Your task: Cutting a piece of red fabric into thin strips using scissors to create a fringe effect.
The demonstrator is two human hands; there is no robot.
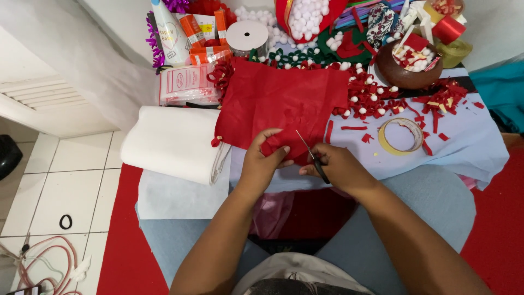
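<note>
Left hand (261, 159) pinches the near edge of the red felt sheet (278, 101), fingers curled over it, thumb on top. Right hand (339, 166) is closed round small scissors (312, 155), blades pointing to 11 o'clock and meeting the felt edge just beside the left thumb. Felt lies flat at centre of the desk (469, 145), which has a pale blue cover.

Around it:
- 9 o'clock of felt: white fabric roll (172, 143), touching the felt's left corner.
- 3 o'clock: yellow tape ring (401, 135), red felt scraps (442, 101) scattered near it.
- 1 o'clock: brown bowl (406, 68) with red and white bits.
- 12 o'clock: white tape spool (246, 35), white pom-poms (308, 19).
- 10 o'clock: clear plastic packet (185, 84).

Both forearms come in from 6 o'clock, over the person's lap.
</note>
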